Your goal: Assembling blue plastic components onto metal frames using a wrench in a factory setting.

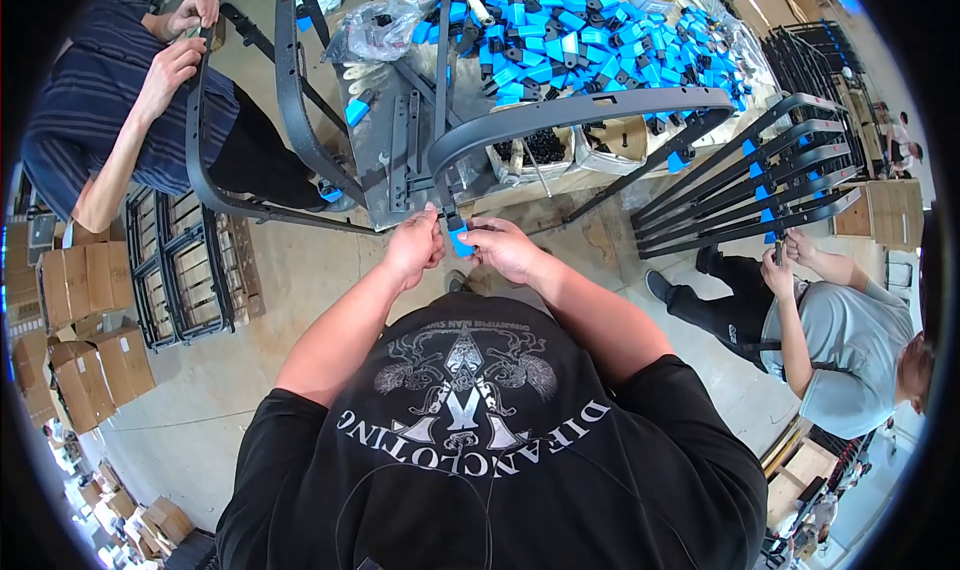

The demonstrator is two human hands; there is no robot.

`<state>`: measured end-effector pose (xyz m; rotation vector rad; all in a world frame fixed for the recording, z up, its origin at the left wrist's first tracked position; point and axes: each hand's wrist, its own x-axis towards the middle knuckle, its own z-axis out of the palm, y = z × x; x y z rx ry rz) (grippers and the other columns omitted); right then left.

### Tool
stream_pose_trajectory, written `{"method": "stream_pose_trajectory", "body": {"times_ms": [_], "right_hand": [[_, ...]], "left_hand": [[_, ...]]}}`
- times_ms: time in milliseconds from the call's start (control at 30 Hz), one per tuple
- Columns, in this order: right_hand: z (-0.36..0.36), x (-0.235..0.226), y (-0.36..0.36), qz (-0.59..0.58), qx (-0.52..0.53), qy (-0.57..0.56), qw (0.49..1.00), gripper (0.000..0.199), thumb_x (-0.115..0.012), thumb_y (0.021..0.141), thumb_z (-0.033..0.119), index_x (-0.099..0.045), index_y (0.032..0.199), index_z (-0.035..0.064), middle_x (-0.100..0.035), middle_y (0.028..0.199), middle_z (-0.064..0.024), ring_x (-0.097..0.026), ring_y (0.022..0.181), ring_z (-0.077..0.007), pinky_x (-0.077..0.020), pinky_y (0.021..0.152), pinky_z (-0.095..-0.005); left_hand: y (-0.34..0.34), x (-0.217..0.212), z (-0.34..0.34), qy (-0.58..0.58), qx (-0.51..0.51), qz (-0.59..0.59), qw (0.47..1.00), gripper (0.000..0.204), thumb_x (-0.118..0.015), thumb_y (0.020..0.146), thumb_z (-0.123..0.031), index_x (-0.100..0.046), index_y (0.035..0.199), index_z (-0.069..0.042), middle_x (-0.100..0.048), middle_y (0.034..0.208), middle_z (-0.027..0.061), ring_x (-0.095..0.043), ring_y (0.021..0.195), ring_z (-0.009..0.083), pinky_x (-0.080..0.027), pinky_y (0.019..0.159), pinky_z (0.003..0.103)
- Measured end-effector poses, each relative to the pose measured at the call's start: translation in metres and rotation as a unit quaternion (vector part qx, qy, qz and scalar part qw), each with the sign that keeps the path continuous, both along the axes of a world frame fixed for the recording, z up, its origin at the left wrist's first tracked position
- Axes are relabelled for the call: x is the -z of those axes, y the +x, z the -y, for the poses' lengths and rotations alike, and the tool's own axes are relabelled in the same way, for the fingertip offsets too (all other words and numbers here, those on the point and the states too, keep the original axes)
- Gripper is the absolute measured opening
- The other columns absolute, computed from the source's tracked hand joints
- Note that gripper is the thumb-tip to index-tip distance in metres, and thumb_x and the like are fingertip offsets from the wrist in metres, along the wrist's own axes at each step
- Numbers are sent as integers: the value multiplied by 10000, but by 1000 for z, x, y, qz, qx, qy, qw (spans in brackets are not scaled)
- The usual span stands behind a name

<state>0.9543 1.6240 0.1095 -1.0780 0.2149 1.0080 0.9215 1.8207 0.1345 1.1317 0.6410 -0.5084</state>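
Both hands meet at the lower end of a dark metal frame bar [445,185]. The left hand [413,246] closes around the bar end, and the right hand [502,249] pinches a small blue plastic cap [461,240] against it. I judge the cap should go on straight, with the bar kept steady. The counter [372,130] edge is just beyond the hands, under a pile of blue caps [590,35]. 2 co-workers stand left and right, so free room is only near the body.

Ahead of me a heap of blue plastic clips [590,40] covers the table [560,185], cardboard boxes [75,330] stacked at my left.
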Motion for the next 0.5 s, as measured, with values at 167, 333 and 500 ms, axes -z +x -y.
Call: {"method": "stream_pose_trajectory", "body": {"times_ms": [167, 333, 500], "right_hand": [[-1, 4, -3, 52, -19, -18, 998, 484, -745, 898, 185, -575, 1277, -64, -661, 974, -74, -609, 794, -132, -498, 673, -286], [0, 3, -4, 29, -1, -4, 1000, 482, -748, 896, 190, -586, 1267, -71, -671, 981, -80, -607, 795, -129, -492, 671, -279], [1, -2, 0, 119, 17, -175, 977, 456, -731, 915, 240, -605, 1246, -47, -669, 934, -61, -592, 771, -124, -475, 648, -275]], "left_hand": [[-1, 9, 9, -48, -44, -8, 998, 413, -406, 1094, -445, -413, 803, -153, -366, 598, -28, -322, 483, 111, -247, 441, 282], [-3, 5, 11, -25, 22, 13, 999, 445, -390, 1093, -475, -391, 781, -157, -324, 579, -36, -280, 491, 99, -222, 456, 261], [-6, 25, 7, 55, 27, 8, 998, 445, -392, 1085, -491, -507, 844, -134, -414, 582, -6, -394, 488, 137, -324, 455, 294]]}}
